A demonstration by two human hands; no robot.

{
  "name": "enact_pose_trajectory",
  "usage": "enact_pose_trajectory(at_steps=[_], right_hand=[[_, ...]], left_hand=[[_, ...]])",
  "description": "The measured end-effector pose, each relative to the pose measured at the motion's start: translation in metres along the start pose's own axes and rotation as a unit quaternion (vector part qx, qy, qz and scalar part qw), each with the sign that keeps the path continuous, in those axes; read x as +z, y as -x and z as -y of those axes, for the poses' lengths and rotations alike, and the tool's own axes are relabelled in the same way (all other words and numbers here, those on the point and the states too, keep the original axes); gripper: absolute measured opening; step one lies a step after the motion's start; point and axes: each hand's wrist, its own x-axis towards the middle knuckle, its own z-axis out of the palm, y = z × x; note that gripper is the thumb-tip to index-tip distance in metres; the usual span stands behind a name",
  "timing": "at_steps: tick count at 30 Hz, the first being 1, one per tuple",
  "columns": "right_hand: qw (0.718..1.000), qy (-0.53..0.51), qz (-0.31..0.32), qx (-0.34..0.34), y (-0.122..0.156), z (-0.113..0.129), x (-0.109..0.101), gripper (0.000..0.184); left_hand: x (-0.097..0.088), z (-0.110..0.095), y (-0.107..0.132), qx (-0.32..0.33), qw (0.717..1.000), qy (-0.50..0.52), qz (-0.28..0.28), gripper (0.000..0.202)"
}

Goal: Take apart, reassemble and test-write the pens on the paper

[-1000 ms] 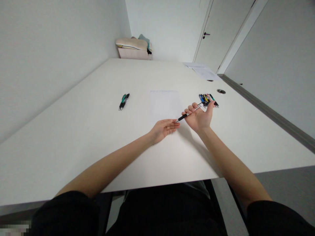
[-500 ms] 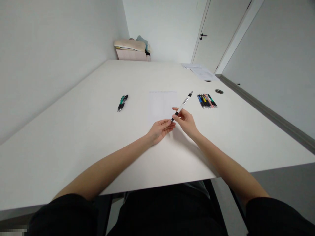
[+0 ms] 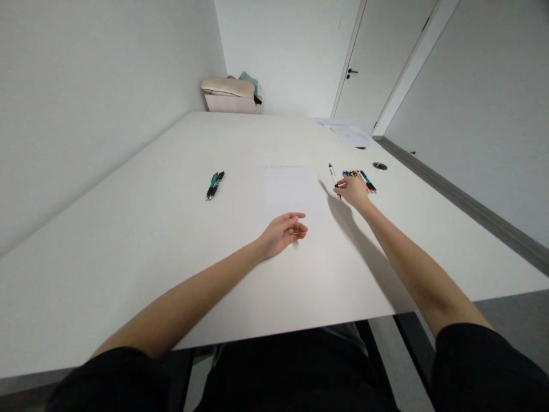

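My right hand (image 3: 354,190) is stretched out over the white table (image 3: 171,240), fingers pinched on a black-and-white pen (image 3: 332,174) that points away from me. It is just left of a row of several coloured pens (image 3: 362,178) lying side by side. My left hand (image 3: 284,230) rests on the table near the lower edge of a white sheet of paper (image 3: 286,189), fingers loosely curled and apart, holding nothing.
Two pens, one green and one black (image 3: 215,185), lie to the left of the sheet. Loose papers (image 3: 347,131) sit at the far right, near a round cable hole (image 3: 380,166). A bench with cushions (image 3: 231,94) stands against the back wall, a door (image 3: 369,63) to the right.
My right hand has carried the pen from in front of my left hand out to the right, beside the row of coloured pens. My left hand let go of the pen tip and stayed put.
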Motion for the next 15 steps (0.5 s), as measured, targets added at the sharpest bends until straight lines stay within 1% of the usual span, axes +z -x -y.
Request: enact_pose_trajectory(at_steps=[2,4,11,13,15], right_hand=[[0.993,0.115,0.024,0.021,-0.011,-0.013,0.002,0.018],[0.987,0.151,0.025,0.036,-0.017,-0.019,0.005,0.019],[0.981,0.182,0.015,0.065,-0.027,-0.020,0.016,0.023],[0.982,0.178,0.011,0.061,-0.030,-0.021,0.017,0.024],[0.986,0.162,0.009,0.039,-0.032,-0.022,0.017,0.023]], left_hand=[[-0.002,0.001,-0.001,0.003,1.000,-0.003,0.009,0.021],[-0.003,0.002,-0.001,0.003,1.000,-0.006,0.015,0.023],[-0.003,0.002,-0.002,0.002,1.000,-0.009,0.021,0.019],[-0.003,0.002,-0.002,0.004,1.000,-0.007,0.024,0.020],[-0.003,0.001,-0.002,0.003,1.000,-0.007,0.025,0.021]])
